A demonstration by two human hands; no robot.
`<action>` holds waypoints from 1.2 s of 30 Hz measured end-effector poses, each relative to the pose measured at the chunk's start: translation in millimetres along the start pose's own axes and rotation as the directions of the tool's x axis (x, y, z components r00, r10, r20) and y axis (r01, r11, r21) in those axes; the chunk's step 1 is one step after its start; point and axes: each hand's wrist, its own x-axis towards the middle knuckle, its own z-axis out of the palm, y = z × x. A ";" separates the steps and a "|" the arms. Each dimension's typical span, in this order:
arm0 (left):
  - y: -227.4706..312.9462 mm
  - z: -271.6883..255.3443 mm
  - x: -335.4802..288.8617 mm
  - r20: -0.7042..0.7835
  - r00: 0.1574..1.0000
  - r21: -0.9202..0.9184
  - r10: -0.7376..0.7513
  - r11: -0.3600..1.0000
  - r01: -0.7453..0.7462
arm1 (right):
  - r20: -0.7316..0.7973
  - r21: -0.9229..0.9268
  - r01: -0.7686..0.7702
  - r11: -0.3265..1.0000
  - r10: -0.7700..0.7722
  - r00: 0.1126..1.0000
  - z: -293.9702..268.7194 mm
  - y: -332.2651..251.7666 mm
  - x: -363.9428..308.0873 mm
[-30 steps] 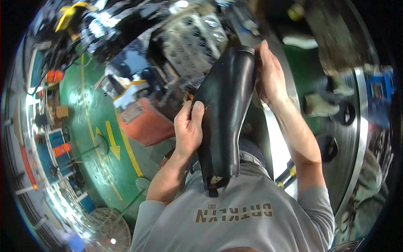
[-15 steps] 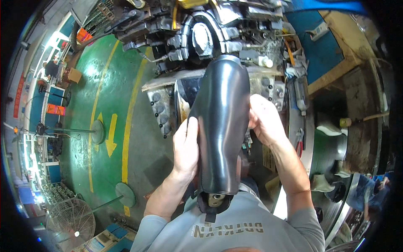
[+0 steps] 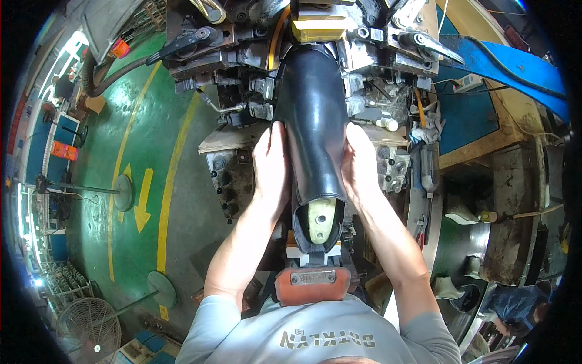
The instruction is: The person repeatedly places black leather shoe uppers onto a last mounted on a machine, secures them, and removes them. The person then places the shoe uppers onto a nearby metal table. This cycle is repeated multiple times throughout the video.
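A black leather boot upper (image 3: 316, 133) lies lengthwise in front of me, its far end set among the metal jaws (image 3: 261, 88) of a machine. Out of its near opening shows a pale green last (image 3: 322, 219) with two holes. Along the boot's left side my left hand (image 3: 270, 165) is pressed, fingers partly hidden beneath. My right hand (image 3: 360, 162) grips the opposite side. Just over the far end sits a yellow machine part (image 3: 318, 29). Close to my body is a reddish pad (image 3: 312, 286) with a metal plate, below the boot's opening.
Black levers (image 3: 182, 43) and a blue arm (image 3: 515, 67) flank the machine. Knobs (image 3: 219, 173) line a panel at left. On the right are gloves (image 3: 429, 127), a bench and pale lasts (image 3: 461, 210). The green floor (image 3: 136, 151) bears yellow lines; a fan (image 3: 90, 330) stands lower left. Another person (image 3: 515, 309) is at lower right.
Both hands have carried the boot away from my body, so its far end now sits among the machine's jaws. The reddish pad and the last inside the opening have come into view.
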 end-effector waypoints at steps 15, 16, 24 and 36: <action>-3.9 -1.4 26.8 0.000 0.996 -0.032 -0.086 0.996 0.086 | 0.060 0.068 -0.062 0.996 0.058 0.997 0.3 10.5 24.4; -3.0 -2.1 26.9 0.004 0.995 -0.030 -0.100 0.995 0.100 | 0.063 0.081 -0.084 0.993 0.079 0.995 1.1 9.8 23.8; -13.0 -3.9 38.0 0.009 0.978 -0.203 -0.208 0.958 0.205 | -0.004 0.147 -0.094 0.985 0.096 0.995 -7.7 20.5 37.5; -31.8 -10.0 31.6 -0.066 0.992 -0.288 -0.104 0.954 0.081 | -0.095 -0.279 0.159 0.947 -0.191 0.977 -26.6 34.2 39.3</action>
